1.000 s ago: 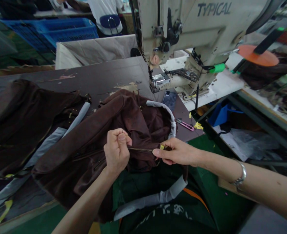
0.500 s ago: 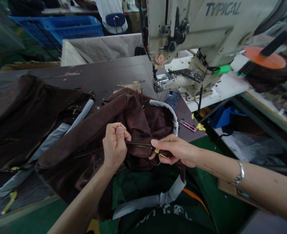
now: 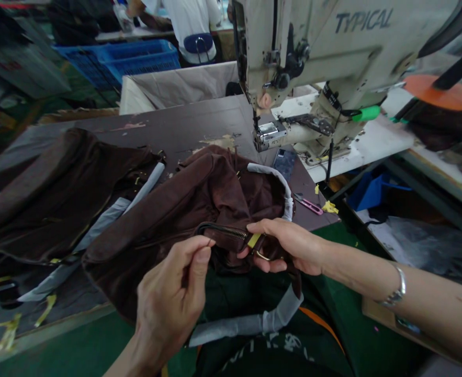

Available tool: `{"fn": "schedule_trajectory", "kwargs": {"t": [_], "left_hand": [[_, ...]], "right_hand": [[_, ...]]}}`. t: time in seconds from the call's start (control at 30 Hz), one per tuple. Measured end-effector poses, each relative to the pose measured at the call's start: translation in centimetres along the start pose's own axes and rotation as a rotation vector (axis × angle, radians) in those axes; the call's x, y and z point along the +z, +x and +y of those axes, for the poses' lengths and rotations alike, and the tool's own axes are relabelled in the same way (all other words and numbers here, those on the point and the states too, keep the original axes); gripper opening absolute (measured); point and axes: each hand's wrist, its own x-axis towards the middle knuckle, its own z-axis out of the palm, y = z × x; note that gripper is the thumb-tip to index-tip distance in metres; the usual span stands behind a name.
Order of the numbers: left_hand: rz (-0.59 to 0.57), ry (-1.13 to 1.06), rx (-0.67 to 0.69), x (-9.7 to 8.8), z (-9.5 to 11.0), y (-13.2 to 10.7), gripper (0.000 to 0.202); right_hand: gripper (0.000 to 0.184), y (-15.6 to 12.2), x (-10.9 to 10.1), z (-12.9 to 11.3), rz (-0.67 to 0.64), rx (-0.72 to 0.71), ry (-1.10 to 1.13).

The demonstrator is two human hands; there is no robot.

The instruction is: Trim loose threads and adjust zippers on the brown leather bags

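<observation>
A dark brown bag [image 3: 191, 193] lies across the table edge, its curved handles covered in pale wrapping [image 3: 272, 173]. My right hand [image 3: 280, 246] grips the bag at one end of a metal-toothed zipper [image 3: 234, 232], beside a yellow tab [image 3: 254, 240] and a metal ring [image 3: 262, 256]. Just left of that zipper, my left hand [image 3: 176, 283] is closed in a pinch, thumb against forefinger. Whatever lies between those fingertips is too small to make out. The zipper's left end curls up in a loop near them.
A sewing machine [image 3: 317, 68] stands behind the bag, with a phone [image 3: 283, 162] and pink thread snips [image 3: 308, 204] nearby. Another brown bag [image 3: 58, 199] lies at left. Blue crates [image 3: 136, 57] and a seated person [image 3: 195, 26] are farther back.
My left hand has drawn down and toward me, off the zipper's left end, which now curls. My right hand keeps its grip. The whole view has shifted slightly.
</observation>
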Motion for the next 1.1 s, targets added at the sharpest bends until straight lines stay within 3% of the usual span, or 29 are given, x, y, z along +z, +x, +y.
{"fn": "schedule_trajectory", "kwargs": {"t": [0.13, 0.6, 0.93, 1.1], "left_hand": [[-0.188, -0.048, -0.014, -0.1, 1.2, -0.6, 0.020], [-0.169, -0.099, 0.029, 0.2, 2.0, -1.1, 0.016], [-0.235, -0.097, -0.020, 0.2, 2.2, -1.3, 0.014], [-0.294, -0.101, -0.068, 0.0, 2.7, -1.0, 0.004]], "right_hand": [[0.042, 0.0, 0.1, 0.0, -0.021, 0.015, 0.015], [0.040, -0.4, 0.5, 0.2, 0.032, -0.036, -0.055], [0.040, -0.3, 0.4, 0.7, 0.046, -0.073, -0.099], [0.040, -0.2, 0.5, 0.8, 0.055, -0.105, -0.157]]}}
